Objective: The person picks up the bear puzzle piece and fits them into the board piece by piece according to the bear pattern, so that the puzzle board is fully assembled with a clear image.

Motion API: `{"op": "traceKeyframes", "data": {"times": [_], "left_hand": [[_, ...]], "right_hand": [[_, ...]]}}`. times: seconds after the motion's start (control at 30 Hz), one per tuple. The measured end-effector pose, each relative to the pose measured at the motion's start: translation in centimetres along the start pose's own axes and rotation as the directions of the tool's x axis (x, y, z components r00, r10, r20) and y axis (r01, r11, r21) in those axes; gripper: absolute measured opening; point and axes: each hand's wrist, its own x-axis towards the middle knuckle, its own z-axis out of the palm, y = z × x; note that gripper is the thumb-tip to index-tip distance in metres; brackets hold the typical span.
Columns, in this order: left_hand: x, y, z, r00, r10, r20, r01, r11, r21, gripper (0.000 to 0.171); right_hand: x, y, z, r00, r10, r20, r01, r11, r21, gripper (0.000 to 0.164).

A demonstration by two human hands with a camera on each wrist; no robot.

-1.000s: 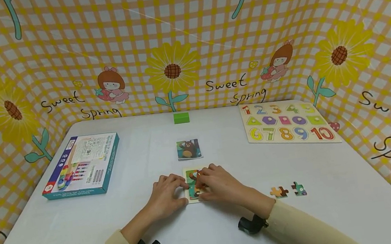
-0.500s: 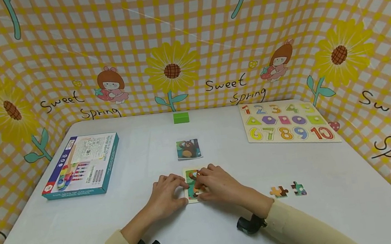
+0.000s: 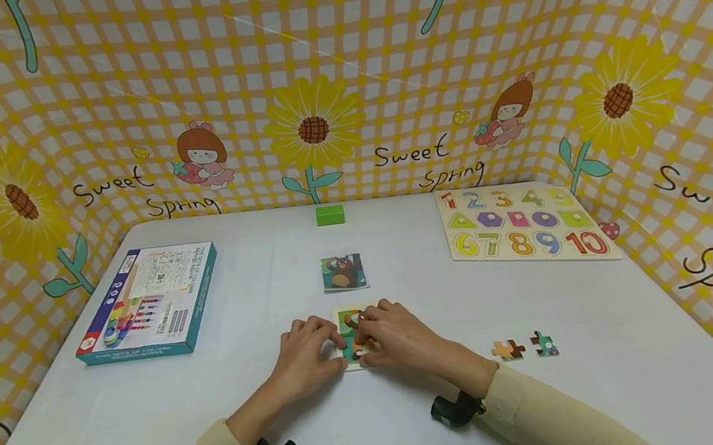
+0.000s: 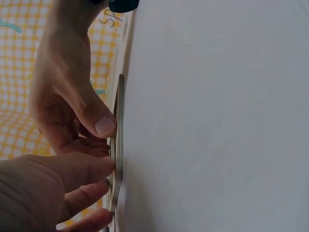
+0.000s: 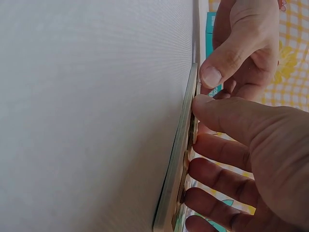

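The left hand is pressing its fingertips on the left edge of the puzzle tray, thumb at the near edge, fingers bent over it rather than gripping; the right hand is pinching a puzzle piece down into the tray. The tray is lying flat on the white surface, near the front middle. Just beyond it a bear picture card is lying, and a green block farther back. Two loose pieces are sitting apart to the right with bare surface around them. A blue box is lying far left, a number board far right, checked curtain walls enclosing all
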Motion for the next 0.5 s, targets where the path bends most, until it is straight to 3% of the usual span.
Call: {"op": "traceKeyframes", "data": {"times": [0.5], "left_hand": [[0.06, 0.14, 0.12, 1.0, -0.015, -0.015, 0.015, 1.0, -0.003, 0.012]], "right_hand": [[0.0, 0.21, 0.25, 1.0, 0.004, -0.007, -0.004, 0.999, 0.043, 0.02]]}}
